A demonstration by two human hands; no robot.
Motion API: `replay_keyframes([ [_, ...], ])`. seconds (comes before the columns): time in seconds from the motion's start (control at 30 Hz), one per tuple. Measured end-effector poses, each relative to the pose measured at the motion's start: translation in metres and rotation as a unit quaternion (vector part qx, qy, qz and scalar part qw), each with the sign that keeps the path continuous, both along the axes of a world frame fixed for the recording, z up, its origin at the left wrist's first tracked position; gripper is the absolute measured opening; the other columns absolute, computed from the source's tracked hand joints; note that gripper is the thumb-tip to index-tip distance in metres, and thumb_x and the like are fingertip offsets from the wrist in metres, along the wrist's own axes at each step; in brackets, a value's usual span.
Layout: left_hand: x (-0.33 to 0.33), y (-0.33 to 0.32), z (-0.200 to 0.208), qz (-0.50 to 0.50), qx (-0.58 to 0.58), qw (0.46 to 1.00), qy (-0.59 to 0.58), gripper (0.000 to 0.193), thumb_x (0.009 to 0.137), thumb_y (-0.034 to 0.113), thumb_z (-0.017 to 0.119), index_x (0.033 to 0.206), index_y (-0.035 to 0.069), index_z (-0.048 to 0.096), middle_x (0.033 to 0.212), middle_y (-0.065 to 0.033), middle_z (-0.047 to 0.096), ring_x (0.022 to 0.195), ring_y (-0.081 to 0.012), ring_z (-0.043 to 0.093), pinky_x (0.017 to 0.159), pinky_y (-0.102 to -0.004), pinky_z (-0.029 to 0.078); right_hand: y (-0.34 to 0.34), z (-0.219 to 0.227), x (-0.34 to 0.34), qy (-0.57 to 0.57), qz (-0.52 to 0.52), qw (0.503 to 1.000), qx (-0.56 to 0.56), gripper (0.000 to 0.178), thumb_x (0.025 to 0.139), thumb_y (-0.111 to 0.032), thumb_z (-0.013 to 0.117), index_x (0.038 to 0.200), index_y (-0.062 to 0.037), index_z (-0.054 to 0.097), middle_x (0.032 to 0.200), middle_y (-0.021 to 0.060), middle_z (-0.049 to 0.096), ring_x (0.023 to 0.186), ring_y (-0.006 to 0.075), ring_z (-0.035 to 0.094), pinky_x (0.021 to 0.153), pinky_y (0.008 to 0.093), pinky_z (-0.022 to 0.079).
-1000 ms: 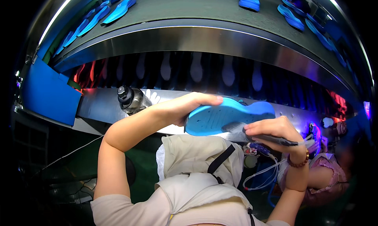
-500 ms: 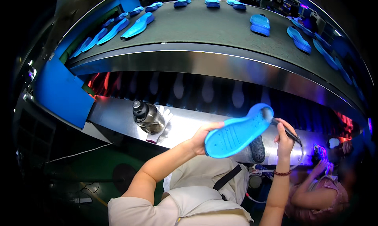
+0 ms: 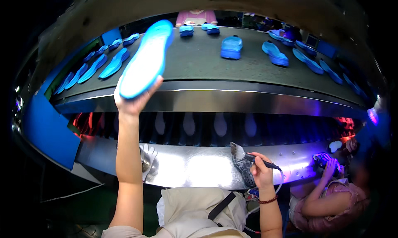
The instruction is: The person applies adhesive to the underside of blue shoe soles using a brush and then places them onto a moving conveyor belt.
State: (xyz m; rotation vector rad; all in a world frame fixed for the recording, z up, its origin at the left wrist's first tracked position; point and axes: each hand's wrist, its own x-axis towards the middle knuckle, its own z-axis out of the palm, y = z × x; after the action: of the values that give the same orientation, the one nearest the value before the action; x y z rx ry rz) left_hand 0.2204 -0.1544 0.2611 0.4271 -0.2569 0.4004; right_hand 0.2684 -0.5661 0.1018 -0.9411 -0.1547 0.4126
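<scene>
My left hand [image 3: 133,103] is raised over the near edge of the belt. Its fingers close round the heel or toe end, I cannot tell which, of a blue shoe sole [image 3: 147,57] whose broad face is bright with glare. Lower on the right, my right hand [image 3: 262,171] grips a flat brush [image 3: 238,151] by its dark handle, from which a pale tube or cord hangs. The bristles sit above a dark, perforated, shoe-shaped piece [image 3: 244,172] on the metal ledge [image 3: 176,169]. A white glove [image 3: 150,157] lies by my left forearm, which hides part of a bottle there.
Several blue soles [image 3: 231,47] stand along the dark green belt [image 3: 195,66], behind a raised metal rim [image 3: 215,98]. A blue panel [image 3: 52,134] closes the left side. On the right, a co-worker's hands [image 3: 331,168] work close to the ledge.
The blue sole has gone from in front of my body up and left over the belt, in my left hand. The brush has come away from it, lower and left.
</scene>
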Motion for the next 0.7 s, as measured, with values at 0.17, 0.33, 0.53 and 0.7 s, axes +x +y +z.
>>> replay_keyframes([
  [0.17,0.069,-0.018,-0.005,0.19,-0.077,0.972,0.119,0.065,0.092,0.047,0.027,0.139,0.002,0.023,0.142,-0.015,0.031,0.13,-0.0285,0.033,0.105,-0.0453,0.029,-0.009,-0.021,0.001,0.062,-0.046,0.997,-0.008,0.018,0.088,-0.01,0.054,0.101,0.0022,0.059,0.097,0.0144,0.065,0.048,0.0098,0.05,0.045,0.0202,0.039],
  [0.33,0.154,-0.097,0.017,0.107,0.443,0.868,0.199,0.065,0.084,0.031,0.055,0.136,0.002,0.029,0.139,-0.0169,0.034,0.126,-0.0299,0.037,0.104,-0.0386,0.031,-0.025,-0.039,0.007,0.101,-0.088,0.99,-0.036,0.019,0.087,-0.011,0.056,0.1,0.0024,0.059,0.083,0.0078,0.063,0.049,0.0101,0.05,0.045,0.0206,0.04],
  [0.53,0.258,-0.099,0.007,0.498,0.766,0.396,0.09,0.062,0.079,0.031,0.058,0.131,0.003,0.038,0.128,-0.0208,0.045,0.12,-0.0351,0.043,0.099,-0.0423,0.035,-0.031,-0.051,0.002,0.108,-0.061,0.992,-0.002,0.02,0.088,-0.013,0.057,0.101,0.0018,0.06,0.078,0.0045,0.061,0.051,0.0075,0.05,0.046,0.0202,0.041],
  [0.7,0.248,-0.084,-0.001,0.467,0.856,0.199,0.096,0.027,0.084,0.028,0.054,0.083,0.002,0.061,0.092,-0.0158,0.061,0.091,-0.0324,0.057,0.078,-0.0446,0.044,-0.022,-0.05,0.006,0.097,-0.037,0.995,-0.008,0.024,0.087,-0.019,0.059,0.103,-0.001,0.061,0.064,-0.0002,0.055,0.05,0.0059,0.048,0.045,0.0178,0.035],
])
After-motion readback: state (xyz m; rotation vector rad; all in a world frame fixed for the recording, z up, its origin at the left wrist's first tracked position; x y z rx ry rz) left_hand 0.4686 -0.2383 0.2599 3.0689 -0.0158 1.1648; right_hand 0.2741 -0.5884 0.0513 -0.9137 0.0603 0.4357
